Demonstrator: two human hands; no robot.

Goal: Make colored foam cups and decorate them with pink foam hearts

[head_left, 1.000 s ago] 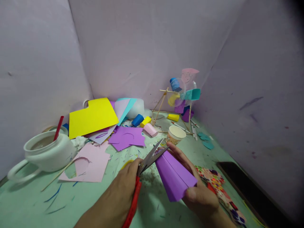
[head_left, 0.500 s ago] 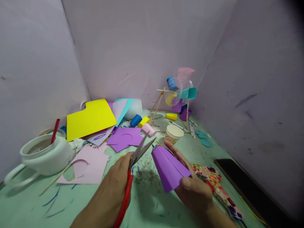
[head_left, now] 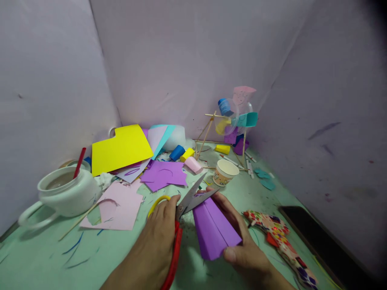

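My left hand (head_left: 159, 237) is closed around the scissors (head_left: 174, 249), which have one red and one yellow handle. Their blades stand apart at the narrow upper end of a purple paper cone (head_left: 213, 227); whether they touch the paper I cannot tell. The cone is folded into flat facets, with a seam down one side. My right hand (head_left: 242, 237) grips it from the right, thumb at the wide lower end and fingers along the far side. Just beyond the cone stands a paper cup (head_left: 225, 173).
At left are a white pot (head_left: 68, 193) with a red stick, pink paper (head_left: 127, 209), yellow paper (head_left: 121, 151) and purple paper (head_left: 163, 175). A stick stand (head_left: 208, 133) with coloured cups stands behind. A patterned glue gun (head_left: 281, 237) and dark phone (head_left: 320, 241) lie right.
The scissors have moved right, bringing their spread blades to the cone's narrow end. The cone has tilted more upright and sits slightly lower. The whole view has shifted a little.
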